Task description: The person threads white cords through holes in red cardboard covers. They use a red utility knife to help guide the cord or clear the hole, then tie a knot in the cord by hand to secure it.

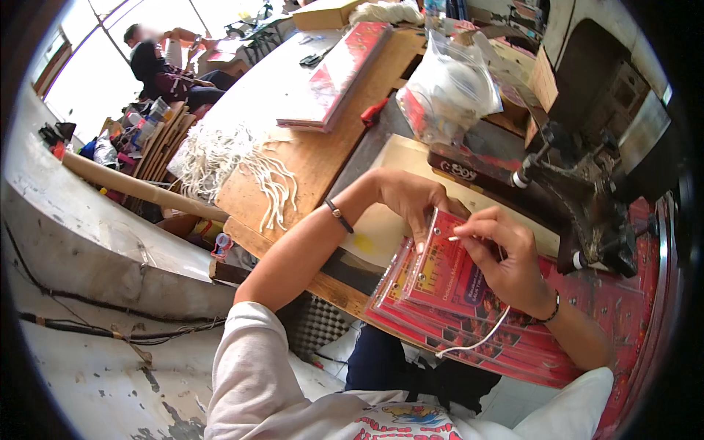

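Note:
My left hand (412, 199) is closed on the upper edge of a red printed sheet (458, 275) with a clear plastic cover and small metal eyelets. Its thumb lies along the sheet's upper left edge, and some fingers are hidden behind it. Close to the eyelets, my right hand (506, 257) pinches a white cord (484, 339) near its tip. The cord passes behind that hand and trails across the red sheets to a knotted end at their lower edge. Beneath the held sheet, more red sheets (587, 312) lie overlapping. Whether the cord runs through an eyelet cannot be made out.
Loose white cords (213, 158) hang over the table's left side. Farther back lie a stack of red sheets (337, 81), a red-handled tool (374, 111) and a filled clear plastic bag (451, 92). A dark metal machine (601, 194) stands right. Another person (165, 73) sits far left.

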Motion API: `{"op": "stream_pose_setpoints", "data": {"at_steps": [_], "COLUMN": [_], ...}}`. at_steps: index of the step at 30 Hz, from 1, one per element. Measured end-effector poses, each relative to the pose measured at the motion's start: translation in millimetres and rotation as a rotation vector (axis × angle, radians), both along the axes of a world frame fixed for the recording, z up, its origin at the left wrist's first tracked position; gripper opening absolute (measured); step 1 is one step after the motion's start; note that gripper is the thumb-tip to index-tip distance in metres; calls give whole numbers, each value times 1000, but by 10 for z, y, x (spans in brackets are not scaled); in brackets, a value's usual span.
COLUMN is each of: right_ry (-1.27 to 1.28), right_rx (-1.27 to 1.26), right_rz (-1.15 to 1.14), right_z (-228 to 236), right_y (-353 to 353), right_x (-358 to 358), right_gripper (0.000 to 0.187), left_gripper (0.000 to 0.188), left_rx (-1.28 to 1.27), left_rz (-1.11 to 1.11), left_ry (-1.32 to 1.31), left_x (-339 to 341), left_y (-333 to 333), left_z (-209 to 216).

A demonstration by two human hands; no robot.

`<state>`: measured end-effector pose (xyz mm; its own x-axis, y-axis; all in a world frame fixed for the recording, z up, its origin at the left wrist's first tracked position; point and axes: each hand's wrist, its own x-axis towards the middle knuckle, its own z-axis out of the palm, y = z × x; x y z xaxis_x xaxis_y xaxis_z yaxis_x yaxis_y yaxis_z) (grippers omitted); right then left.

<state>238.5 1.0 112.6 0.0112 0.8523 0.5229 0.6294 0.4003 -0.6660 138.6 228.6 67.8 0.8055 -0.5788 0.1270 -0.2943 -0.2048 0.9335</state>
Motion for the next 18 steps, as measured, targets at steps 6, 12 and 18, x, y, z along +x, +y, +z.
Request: {"op": "stream_pose_setpoints", "data": {"at_steps": [6,12,18], "right_ry": [0,1,-141], "right_rx": [8,-24,-34], "right_rz": [-42,-30,-57], "right_z": [51,68,88], "right_y": [10,56,73], "right_x": [-8,-78,-118], "right_gripper": [12,14,18], "left_gripper": [43,43,36], "left_rx": [-2,86,96], "left_rz": [59,91,100], "left_ry": [51,41,39], "left_x": [47,12,23], "left_y": [-22,1,-21], "left_z": [-10,6,74]}}
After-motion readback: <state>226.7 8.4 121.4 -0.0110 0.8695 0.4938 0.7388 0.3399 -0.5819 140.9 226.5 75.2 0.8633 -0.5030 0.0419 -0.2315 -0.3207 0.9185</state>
